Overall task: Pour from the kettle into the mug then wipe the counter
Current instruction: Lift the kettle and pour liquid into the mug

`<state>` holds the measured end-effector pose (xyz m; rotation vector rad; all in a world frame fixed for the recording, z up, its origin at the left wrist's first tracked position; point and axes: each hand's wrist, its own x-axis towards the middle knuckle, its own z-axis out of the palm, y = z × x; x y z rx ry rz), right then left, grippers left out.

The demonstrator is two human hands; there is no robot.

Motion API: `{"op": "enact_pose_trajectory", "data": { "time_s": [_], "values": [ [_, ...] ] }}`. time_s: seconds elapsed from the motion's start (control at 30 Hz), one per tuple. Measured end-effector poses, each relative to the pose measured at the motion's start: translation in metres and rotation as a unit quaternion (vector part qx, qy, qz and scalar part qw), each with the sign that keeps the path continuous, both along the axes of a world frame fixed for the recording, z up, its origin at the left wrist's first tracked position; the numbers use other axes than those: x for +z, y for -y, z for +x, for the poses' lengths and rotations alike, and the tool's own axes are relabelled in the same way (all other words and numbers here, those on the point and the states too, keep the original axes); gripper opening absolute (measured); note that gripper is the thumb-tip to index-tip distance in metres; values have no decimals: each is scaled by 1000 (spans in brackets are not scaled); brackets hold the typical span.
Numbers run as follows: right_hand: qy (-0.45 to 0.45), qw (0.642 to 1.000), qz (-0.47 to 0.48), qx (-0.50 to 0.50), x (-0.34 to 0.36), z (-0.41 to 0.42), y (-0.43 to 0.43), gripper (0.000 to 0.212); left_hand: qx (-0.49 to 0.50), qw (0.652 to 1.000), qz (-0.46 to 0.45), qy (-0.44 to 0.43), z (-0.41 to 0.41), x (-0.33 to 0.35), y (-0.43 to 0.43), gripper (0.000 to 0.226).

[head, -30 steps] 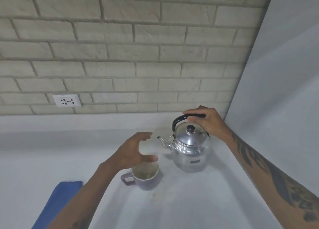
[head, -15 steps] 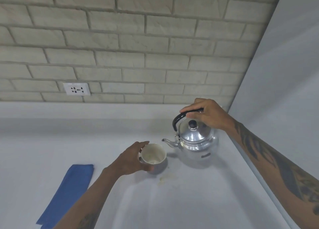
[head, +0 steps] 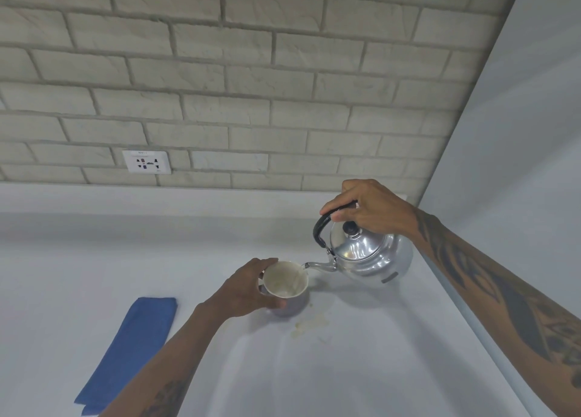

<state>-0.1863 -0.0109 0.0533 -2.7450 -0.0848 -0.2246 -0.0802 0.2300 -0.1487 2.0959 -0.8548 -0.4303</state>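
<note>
Nearest the person, off to the outer side of the left forearm, a folded blue cloth (head: 127, 353) is lying flat on the counter (head: 361, 369), untouched by either hand, so the wiping part is not yet begun. Just beyond, between the two forearms and close beside the mug on the right-hand side, a pale yellowish stain (head: 309, 324) is sitting on the counter; that is likely what the cloth will be needed for.

Further out, the left hand (head: 248, 287) is wrapping around the side of the mug (head: 286, 286), fingers curled on its wall, steadying it on the counter. The mug's mouth is facing up and its pale inside is looking almost empty; whether liquid is gathering at the bottom is too faint to tell.

Farther still, to the right of the mug, the right hand (head: 374, 207) is clamping the black handle (head: 323, 225) of the shiny metal kettle (head: 367, 253), lifting and tipping it toward the left hand. The spout tip (head: 306, 265) is reaching the mug's rim, and a thin streak seems to be running down the inner wall, though it is faint.

Judging by this, the pour is just starting: the mug is still to be filled, the kettle set down, the cloth picked up and the counter wiped.
</note>
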Motion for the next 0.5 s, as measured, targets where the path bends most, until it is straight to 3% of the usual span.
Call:
{"op": "enact_pose_trajectory", "data": {
  "time_s": [0.5],
  "values": [
    [-10, 995, -94, 19, 16, 1, -9, 20, -8, 1000, -6, 7, 3, -2, 0, 94]
  ]
}}
